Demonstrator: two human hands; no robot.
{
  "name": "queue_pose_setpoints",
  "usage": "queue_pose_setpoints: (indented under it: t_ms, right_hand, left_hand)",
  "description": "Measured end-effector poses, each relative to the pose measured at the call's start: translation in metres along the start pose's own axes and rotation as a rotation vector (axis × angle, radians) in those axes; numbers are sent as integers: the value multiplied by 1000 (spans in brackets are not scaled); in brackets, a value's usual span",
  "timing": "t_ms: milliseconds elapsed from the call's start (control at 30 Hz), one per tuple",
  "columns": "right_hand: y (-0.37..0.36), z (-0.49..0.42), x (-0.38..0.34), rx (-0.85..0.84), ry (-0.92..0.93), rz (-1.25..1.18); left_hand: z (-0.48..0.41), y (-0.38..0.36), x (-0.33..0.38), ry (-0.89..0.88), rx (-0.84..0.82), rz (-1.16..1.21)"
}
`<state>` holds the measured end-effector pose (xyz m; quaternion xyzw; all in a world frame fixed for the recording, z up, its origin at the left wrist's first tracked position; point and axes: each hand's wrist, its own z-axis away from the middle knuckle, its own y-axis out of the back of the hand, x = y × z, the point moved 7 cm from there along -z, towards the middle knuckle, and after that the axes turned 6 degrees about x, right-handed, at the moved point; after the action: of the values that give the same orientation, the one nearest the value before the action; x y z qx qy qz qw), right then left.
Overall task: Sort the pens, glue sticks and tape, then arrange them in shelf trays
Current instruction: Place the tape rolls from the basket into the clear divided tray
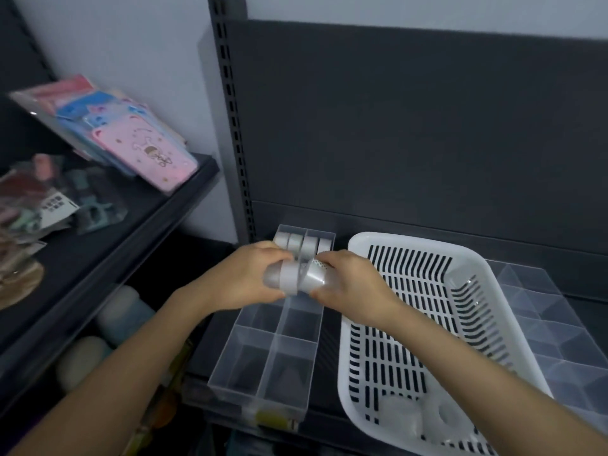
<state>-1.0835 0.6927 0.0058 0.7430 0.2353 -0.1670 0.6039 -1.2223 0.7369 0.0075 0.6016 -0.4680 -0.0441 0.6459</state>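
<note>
Tape rolls (293, 278) lie sideways in a short row, pinched end to end between left hand (245, 276) and right hand (353, 287), fingers closed, directly above the clear tray (263, 363), whose far compartments already hold tape.

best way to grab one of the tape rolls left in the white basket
Come from straight above. The tape rolls seem to lie flat in the white basket, holes up, so probably pinch across the outer rim or hook a finger in the core; the basket walls block a side approach.
</note>
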Motion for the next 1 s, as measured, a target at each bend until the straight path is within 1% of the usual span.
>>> queue_pose_setpoints:
  t_ms: [133,233,367,567,700,833,1000]
  right_hand:
    - [-29,1,-6,-62,22,43]
    - [-41,2,-4,-92,19,109]
    - [-50,5,0,-122,-5,201]
    - [-63,9,-3,-157,26,384]
    - [-66,8,-7,-172,31,441]
    - [-72,8,-9,-194,53,523]
    - [-76,7,-9,-221,29,565]
  left_hand:
    - [12,-11,-20,53,-51,-17]
    - [14,-20,-34,87,-86,-83]
    - [13,-34,-40,29,-132,-160]
    - [13,-40,-45,-49,-88,-238]
    - [14,-44,-47,-65,-80,-285]
    - [14,-47,-48,-38,-93,-382]
    - [14,-45,-48,-17,-96,-418]
